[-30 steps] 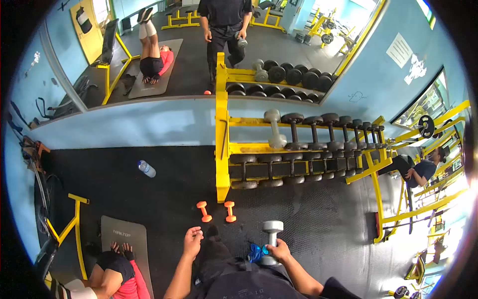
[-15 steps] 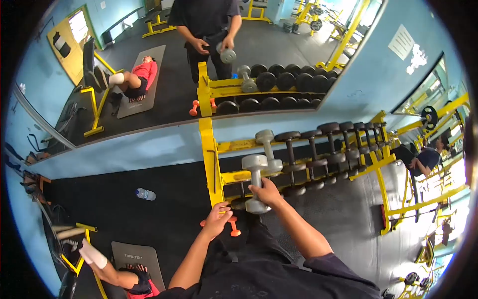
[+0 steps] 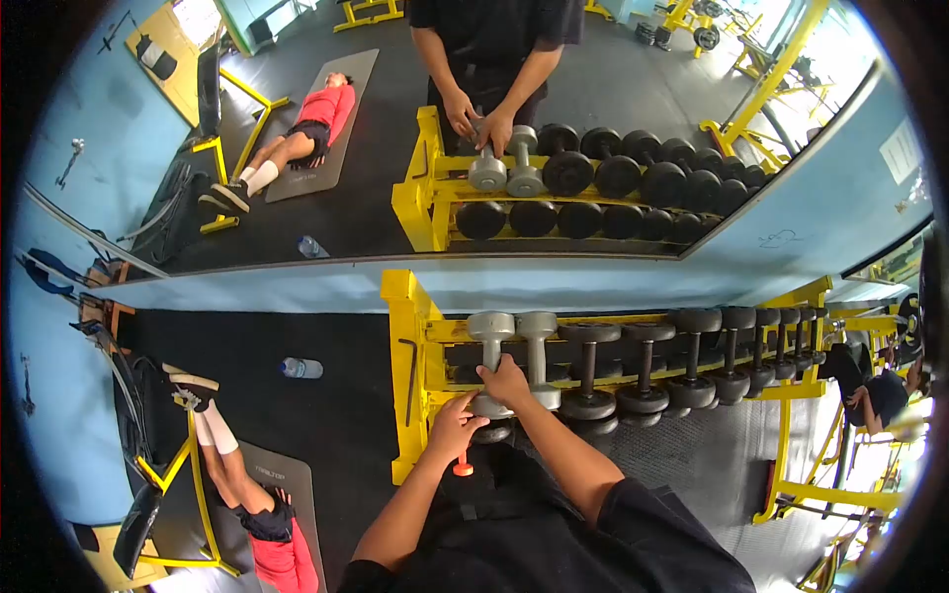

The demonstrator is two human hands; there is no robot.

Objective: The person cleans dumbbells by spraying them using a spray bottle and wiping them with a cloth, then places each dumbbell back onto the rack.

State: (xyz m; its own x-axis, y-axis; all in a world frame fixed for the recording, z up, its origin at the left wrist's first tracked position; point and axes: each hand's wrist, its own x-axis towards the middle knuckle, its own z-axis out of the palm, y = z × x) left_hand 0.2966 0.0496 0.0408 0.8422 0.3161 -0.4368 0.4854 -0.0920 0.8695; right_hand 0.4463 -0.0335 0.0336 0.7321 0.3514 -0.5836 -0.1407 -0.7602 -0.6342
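Note:
A grey dumbbell (image 3: 490, 341) lies across the rails at the left end of the yellow rack (image 3: 402, 346). Wrapped round its handle is my right hand (image 3: 506, 383). My left hand (image 3: 453, 432) is at the dumbbell's near head, its fingers curled against it and partly hidden. A second grey dumbbell (image 3: 537, 351) rests just to the right, close beside the first. Farther right, several black dumbbells (image 3: 645, 371) stand in a row. Below my left hand shows part of an orange dumbbell (image 3: 463, 468).
A wall mirror (image 3: 346, 188) behind the rack reflects my hands. On the floor to the left lies a water bottle (image 3: 301, 369). A person in a red top (image 3: 285, 558) lies on a grey mat (image 3: 287, 474). Another person (image 3: 880, 400) is at the far right among yellow equipment.
The grey dumbbell has moved from in front of the rack onto its rails, beside the other grey one. My left hand has come to its near head. The lying person's legs have straightened.

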